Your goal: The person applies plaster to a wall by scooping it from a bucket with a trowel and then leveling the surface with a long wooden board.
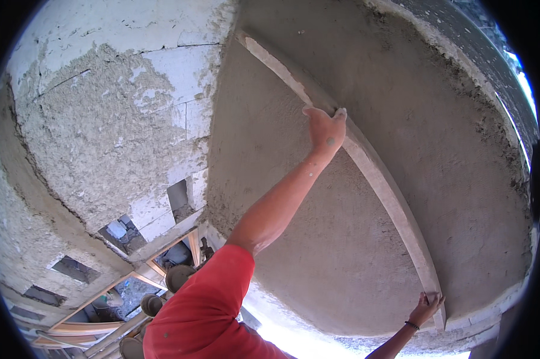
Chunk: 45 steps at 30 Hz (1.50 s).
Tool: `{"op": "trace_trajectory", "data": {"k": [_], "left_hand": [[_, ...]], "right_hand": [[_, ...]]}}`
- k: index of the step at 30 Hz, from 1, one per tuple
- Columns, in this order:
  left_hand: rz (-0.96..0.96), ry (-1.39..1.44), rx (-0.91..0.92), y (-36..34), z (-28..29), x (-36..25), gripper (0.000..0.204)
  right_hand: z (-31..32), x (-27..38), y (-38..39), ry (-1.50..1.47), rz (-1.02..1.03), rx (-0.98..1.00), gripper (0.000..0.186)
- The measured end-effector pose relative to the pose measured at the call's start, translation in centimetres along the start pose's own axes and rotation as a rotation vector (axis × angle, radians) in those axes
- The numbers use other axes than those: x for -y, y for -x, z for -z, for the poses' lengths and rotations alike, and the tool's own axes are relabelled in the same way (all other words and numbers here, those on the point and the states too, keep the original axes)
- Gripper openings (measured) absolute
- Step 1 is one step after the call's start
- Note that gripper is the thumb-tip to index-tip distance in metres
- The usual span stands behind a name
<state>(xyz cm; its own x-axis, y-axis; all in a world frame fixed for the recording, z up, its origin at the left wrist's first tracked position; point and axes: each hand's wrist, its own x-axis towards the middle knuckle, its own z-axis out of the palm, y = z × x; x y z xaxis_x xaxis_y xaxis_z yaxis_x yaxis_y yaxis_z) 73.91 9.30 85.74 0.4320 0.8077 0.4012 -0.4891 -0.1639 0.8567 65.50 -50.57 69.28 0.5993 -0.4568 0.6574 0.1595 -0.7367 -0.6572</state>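
Note:
A long pale straightedge (385, 188), its face smeared with mortar, lies against a wall of wet grey plaster (455, 173). It runs slantwise from upper left to lower right, its line bent by the lens. My left hand (327, 130), spotted with mortar, grips the bar above its middle, the arm in a red sleeve (207, 299) stretched up to it. Near the bar's lower right end, my right hand (424, 308) is closed around it, a dark bracelet (411, 325) on the wrist. Both hands' fingers are partly hidden behind the bar.
On the left a white block wall (162, 78) carries patchy rough mortar and has several square openings (123, 234). Below it stand buckets (152, 305) and wooden frames (90, 329). A ragged plaster edge (443, 48) borders a dark surface at the upper right.

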Motion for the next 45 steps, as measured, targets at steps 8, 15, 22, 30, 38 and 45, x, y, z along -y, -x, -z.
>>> {"op": "trace_trajectory", "data": {"k": [8,15,22,30,38,45], "left_hand": [[0.131,0.126,0.006,6.3,2.6,5.6,0.048],[0.033,0.182,0.006,5.3,2.4,4.4,0.048],[-0.025,0.126,0.042,-1.4,-1.9,-5.0,0.059],[0.018,0.184,0.228,-6.5,-3.3,-12.8,0.068],[0.040,0.218,0.179,-6.1,-2.5,-11.8,0.087],[0.247,0.233,0.093,0.6,1.7,0.7,0.062]], "right_hand": [[0.6,-3.9,3.3,0.209,-0.044,-0.025,0.065],[0.6,0.6,4.1,0.852,0.063,-0.103,0.061],[0.2,3.5,-0.1,0.624,0.205,-0.218,0.059],[1.9,7.4,-5.4,0.606,0.325,-0.276,0.058],[2.1,8.0,-5.0,0.677,0.373,-0.135,0.052],[1.4,1.1,-0.9,0.640,0.488,-0.031,0.061]]}}
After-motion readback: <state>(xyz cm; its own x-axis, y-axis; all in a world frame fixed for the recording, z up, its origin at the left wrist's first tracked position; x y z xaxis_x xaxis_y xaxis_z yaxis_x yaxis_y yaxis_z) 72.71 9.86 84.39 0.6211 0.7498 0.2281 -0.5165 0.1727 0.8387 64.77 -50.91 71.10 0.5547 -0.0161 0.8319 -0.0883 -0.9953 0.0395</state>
